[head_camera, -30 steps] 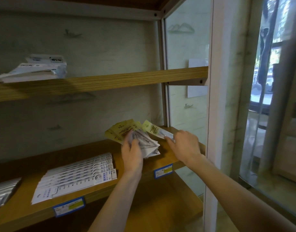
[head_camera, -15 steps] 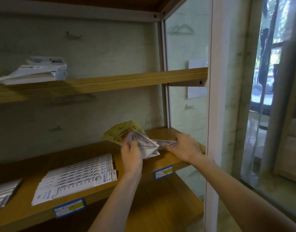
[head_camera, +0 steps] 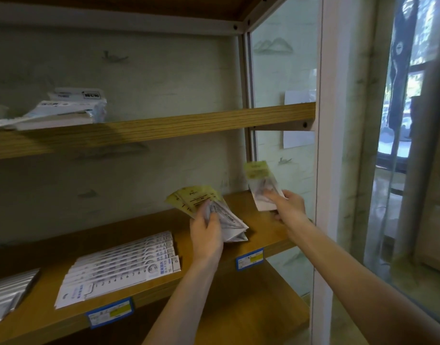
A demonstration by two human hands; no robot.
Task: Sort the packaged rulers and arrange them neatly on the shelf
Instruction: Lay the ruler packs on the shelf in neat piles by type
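Observation:
My left hand (head_camera: 206, 231) grips a fanned bundle of yellow-headed ruler packs (head_camera: 201, 199) above the middle wooden shelf (head_camera: 261, 232). To its right, my right hand (head_camera: 287, 206) holds one yellow-headed pack (head_camera: 260, 178) upright, lifted off the shelf near the right post. A neat overlapping row of white straight-ruler packs (head_camera: 124, 265) lies flat on the same shelf, to the left of my left hand.
Silver packs (head_camera: 8, 292) lie at the shelf's far left. A loose pile of white packs (head_camera: 64, 110) sits on the upper shelf (head_camera: 164, 128). Blue price tags (head_camera: 249, 258) hang on the shelf edge. A white frame and glass stand on the right.
My right hand pressed a pack flat on the shelf half a second ago; now it has lifted that pack upright. The left hand's bundle has barely moved.

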